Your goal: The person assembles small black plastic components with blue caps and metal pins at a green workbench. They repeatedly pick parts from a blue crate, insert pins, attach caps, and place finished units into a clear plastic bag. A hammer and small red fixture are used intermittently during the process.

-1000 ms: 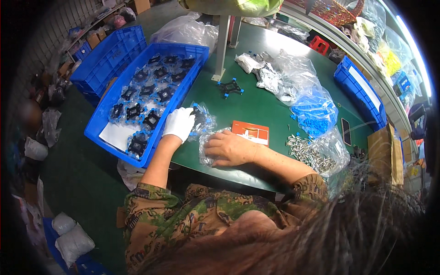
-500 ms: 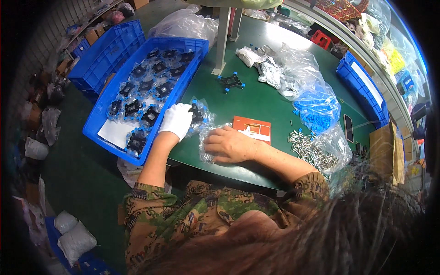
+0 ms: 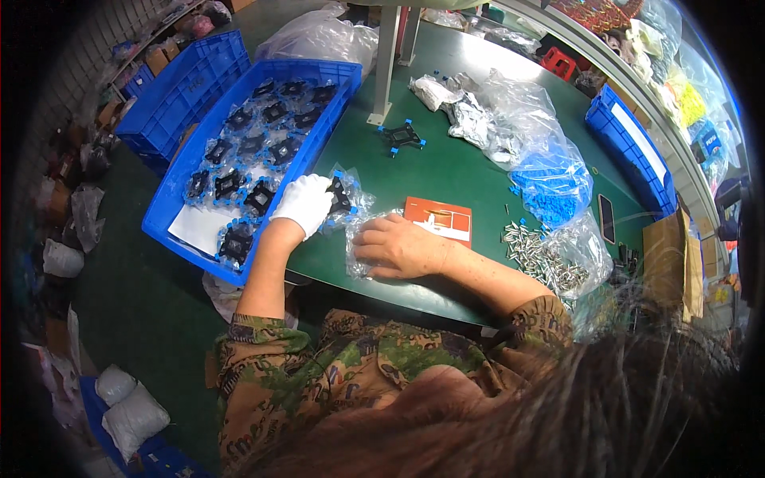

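My left hand (image 3: 303, 206), in a white glove, is closed on the near-left edge of a black X-shaped bracket (image 3: 340, 196) with blue tips. The bracket lies in a clear plastic bag on the green table, beside the blue crate. My bare right hand (image 3: 401, 245) rests palm down with its fingers laid over clear plastic bags (image 3: 356, 248) at the table's near edge. A red and white printed card (image 3: 440, 219) lies just beyond that hand. Farther back, an unbagged black bracket (image 3: 402, 138) with blue tips sits on the table.
Bagged brackets fill much of the blue crate (image 3: 172, 225) at left. To the right lie metal screws (image 3: 527, 253), small blue parts (image 3: 550, 195) in clear plastic, and a phone (image 3: 606, 219). A metal post (image 3: 386, 76) rises from the table (image 3: 470, 307). Another blue bin (image 3: 633, 147) stands far right.
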{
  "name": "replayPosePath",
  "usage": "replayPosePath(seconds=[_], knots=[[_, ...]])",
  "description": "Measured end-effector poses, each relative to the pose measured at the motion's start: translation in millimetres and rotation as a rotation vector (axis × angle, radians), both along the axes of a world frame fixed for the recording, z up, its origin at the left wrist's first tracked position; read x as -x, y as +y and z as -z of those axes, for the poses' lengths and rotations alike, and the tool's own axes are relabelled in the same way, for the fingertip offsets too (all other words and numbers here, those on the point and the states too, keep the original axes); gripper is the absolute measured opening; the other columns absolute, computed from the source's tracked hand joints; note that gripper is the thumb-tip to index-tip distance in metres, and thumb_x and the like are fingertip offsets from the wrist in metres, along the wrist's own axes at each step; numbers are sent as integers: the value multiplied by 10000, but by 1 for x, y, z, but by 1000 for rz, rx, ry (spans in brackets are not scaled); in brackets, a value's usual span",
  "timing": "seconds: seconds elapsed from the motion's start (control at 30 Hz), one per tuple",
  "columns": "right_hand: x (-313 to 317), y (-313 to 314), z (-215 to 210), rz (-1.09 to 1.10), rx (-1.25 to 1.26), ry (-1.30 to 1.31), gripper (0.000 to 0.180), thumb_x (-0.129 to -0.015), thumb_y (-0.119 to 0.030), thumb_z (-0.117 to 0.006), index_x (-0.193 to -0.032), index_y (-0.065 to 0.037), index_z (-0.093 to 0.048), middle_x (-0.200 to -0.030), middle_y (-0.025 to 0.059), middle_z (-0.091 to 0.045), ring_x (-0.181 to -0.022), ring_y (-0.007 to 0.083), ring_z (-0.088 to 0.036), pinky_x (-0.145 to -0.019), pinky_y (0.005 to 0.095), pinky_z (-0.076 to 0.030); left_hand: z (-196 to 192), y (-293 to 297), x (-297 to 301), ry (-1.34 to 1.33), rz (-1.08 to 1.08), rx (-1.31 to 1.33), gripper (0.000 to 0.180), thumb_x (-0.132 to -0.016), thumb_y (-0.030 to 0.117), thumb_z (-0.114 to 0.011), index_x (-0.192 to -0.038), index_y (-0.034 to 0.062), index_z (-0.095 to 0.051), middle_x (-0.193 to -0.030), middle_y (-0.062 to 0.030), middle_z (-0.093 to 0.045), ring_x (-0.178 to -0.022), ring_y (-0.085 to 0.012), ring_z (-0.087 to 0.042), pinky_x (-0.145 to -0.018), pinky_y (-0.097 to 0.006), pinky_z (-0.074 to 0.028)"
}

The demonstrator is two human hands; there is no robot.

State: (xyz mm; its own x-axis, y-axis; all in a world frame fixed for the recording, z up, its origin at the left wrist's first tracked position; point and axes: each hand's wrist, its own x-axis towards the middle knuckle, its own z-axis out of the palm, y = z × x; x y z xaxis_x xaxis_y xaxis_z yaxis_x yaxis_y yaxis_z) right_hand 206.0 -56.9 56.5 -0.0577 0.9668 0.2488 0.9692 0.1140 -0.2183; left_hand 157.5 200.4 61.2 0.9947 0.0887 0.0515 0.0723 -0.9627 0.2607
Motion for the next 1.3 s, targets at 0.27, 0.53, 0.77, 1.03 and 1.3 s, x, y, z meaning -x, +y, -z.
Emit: replayPosePath(seconds=[0.27, 0.53, 0.77, 1.03, 1.3], knots=[[0, 1, 4, 7, 4, -4, 446, -876, -377, -726, -1248, -141, -660, -1250, 58, -626, -1213, 270, -553, -946, 444, -455, 4, 5, 8, -79, 78, -8, 267, -951, 238, -577, -1077, 34, -694, -1053, -229, -692, -1034, -410, -653, -934, -495, -515], [-1, 2, 1, 15, 7, -29, 445, -874, -376, -725, -1247, -144, -660, -1248, 54, -625, -1220, 262, -552, -951, 438, -458, 6, 1, -8, -81, 103, -251, 194, -958, 209, -569, -983, 77, -709, -987, -158, -697, -971, -339, -673, -863, -466, -519], [-1, 2, 0, 4, 29, 6, 424, -880, -344, -723, -1236, -127, -646, -1274, 75, -613, -1234, 283, -551, -974, 454, -457, 11, -9, -11, -117, 56, -359, 190, -974, 216, -566, -1004, 102, -715, -957, -128, -693, -935, -308, -684, -815, -457, -529], [-2, 0, 4, 9, -16, -16, 446, -870, -367, -730, -1249, -141, -659, -1236, 60, -618, -1226, 262, -545, -951, 447, -459, 18, -16, -19, -95, -31, -386, 216, -989, 270, -578, -1000, 97, -707, -969, -133, -697, -913, -310, -698, -796, -461, -534], [-2, 0, 4, 11, -3, -18, 442, -872, -369, -727, -1244, -140, -664, -1239, 58, -617, -1205, 264, -548, -945, 447, -459, 15, -19, -29, -57, -81, -309, 266, -996, 302, -555, -987, 82, -705, -991, -154, -716, -931, -325, -714, -818, -462, -544]])
